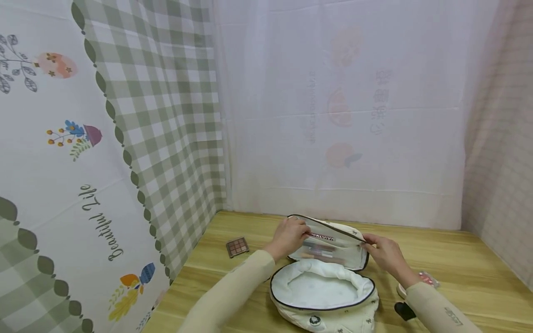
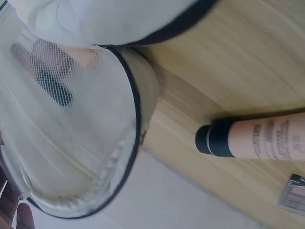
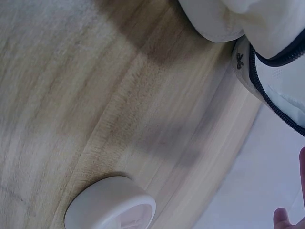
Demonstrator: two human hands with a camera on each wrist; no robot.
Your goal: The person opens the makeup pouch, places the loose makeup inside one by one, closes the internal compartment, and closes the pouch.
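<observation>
A cream cosmetic bag (image 1: 325, 319) with black zipper edging stands open on the table, its lid raised at the back. Behind the lid's mesh pocket (image 1: 322, 254) lie several slim makeup items, also visible through the mesh in the left wrist view. At the lid's upper left, my left hand (image 1: 290, 236) pinches what looks like a slim tube (image 2: 13, 174); its far end is hard to make out. My right hand (image 1: 385, 253) pinches the upper right edge of the lid. The padded main compartment (image 1: 322, 291) shows its white lining.
An eyeshadow palette (image 1: 238, 247) lies left of the bag, with a foundation tube (image 2: 267, 138) near it. By my right forearm are a red-and-white packet (image 1: 428, 279), a black object (image 1: 404, 311) and a white rounded object (image 3: 105, 202). Cloth curtains hang behind the table.
</observation>
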